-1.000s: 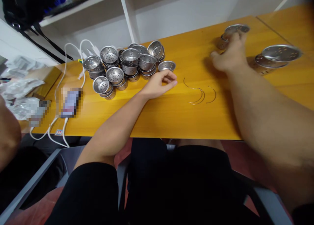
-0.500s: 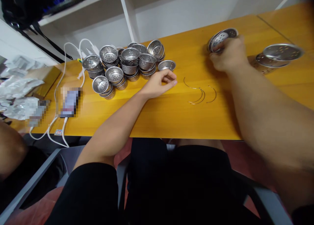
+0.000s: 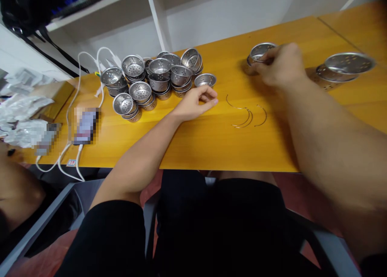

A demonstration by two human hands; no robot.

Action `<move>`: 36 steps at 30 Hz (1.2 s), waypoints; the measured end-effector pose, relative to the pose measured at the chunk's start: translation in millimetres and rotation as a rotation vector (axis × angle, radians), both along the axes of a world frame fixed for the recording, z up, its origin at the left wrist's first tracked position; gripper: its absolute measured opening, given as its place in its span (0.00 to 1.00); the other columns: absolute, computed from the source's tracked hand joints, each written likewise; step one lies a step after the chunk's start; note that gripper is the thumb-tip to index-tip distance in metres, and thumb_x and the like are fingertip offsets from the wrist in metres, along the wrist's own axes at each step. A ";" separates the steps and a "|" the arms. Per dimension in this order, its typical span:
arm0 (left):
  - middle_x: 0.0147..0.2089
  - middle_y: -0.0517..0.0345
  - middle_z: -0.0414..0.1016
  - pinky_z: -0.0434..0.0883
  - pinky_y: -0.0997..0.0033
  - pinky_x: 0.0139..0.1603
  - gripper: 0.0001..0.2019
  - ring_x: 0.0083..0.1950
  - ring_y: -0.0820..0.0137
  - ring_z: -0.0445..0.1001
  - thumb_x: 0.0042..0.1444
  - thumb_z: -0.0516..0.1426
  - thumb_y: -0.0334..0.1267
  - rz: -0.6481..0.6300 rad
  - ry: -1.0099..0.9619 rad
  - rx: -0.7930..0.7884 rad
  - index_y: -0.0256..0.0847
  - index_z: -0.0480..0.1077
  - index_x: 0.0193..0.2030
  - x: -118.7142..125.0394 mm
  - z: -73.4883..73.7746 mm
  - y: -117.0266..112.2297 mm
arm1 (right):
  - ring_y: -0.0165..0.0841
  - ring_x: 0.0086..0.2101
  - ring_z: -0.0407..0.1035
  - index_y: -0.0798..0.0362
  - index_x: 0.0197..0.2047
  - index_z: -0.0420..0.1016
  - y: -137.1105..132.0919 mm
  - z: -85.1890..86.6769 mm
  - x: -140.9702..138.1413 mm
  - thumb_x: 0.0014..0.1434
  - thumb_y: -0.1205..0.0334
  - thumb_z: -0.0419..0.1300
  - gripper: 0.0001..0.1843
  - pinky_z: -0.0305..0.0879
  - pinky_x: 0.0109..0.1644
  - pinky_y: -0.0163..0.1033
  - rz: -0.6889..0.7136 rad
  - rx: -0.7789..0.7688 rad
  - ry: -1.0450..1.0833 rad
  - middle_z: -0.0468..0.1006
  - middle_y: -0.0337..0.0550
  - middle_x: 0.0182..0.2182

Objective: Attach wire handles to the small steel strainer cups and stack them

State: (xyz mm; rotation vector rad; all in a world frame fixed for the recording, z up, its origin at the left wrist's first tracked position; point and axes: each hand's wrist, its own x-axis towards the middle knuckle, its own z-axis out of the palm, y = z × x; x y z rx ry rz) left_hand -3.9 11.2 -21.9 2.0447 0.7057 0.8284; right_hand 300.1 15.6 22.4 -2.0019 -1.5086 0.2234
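Closest to the body, thin curved wires point(image 3: 252, 116) lie on the tabletop point(image 3: 193, 150), between the two arms, with a phone point(image 3: 86, 126) far to their left. Slightly beyond, the left hand point(image 3: 197, 103) rests with fingers loosely curled around nothing; a lone cup point(image 3: 205, 80) sits directly past them, though whether they touch cannot be told. Left of it crowd the piled cups point(image 3: 160, 82), some leaning. Farther out, the right hand point(image 3: 282, 65) grasps the held cups point(image 3: 262, 51), which look nested, at their right side, fingers at the rim and thumb low on the near face. They lie left of its palm, axis roughly upright; whether they are lifted is unclear. The left hand is well apart from them. An end stack point(image 3: 347, 65) stands rightward of the right hand, and white shelving point(image 3: 156, 19) runs behind.
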 end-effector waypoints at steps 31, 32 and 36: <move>0.52 0.49 0.88 0.84 0.64 0.59 0.08 0.51 0.69 0.87 0.71 0.69 0.33 -0.012 -0.018 -0.007 0.37 0.79 0.53 0.8 0.5 -1.5 | 0.31 0.35 0.68 0.56 0.43 0.92 13.6 -5.8 4.2 0.66 0.61 0.86 0.11 0.70 0.48 0.44 -0.017 0.027 0.207 0.81 0.40 0.36; 0.52 0.49 0.89 0.84 0.64 0.59 0.08 0.51 0.70 0.87 0.71 0.69 0.33 -0.012 -0.019 -0.005 0.37 0.79 0.53 0.8 0.6 -1.6 | 0.31 0.35 0.66 0.56 0.41 0.91 13.6 -5.4 4.1 0.65 0.61 0.87 0.12 0.69 0.48 0.44 -0.026 0.027 0.205 0.80 0.38 0.35; 0.53 0.49 0.89 0.84 0.64 0.61 0.07 0.52 0.70 0.87 0.71 0.69 0.32 -0.003 0.000 0.003 0.38 0.79 0.53 0.9 1.3 -2.3 | 0.31 0.35 0.65 0.55 0.39 0.88 11.9 -3.9 4.3 0.63 0.57 0.89 0.17 0.68 0.46 0.45 -0.050 0.023 0.182 0.78 0.38 0.35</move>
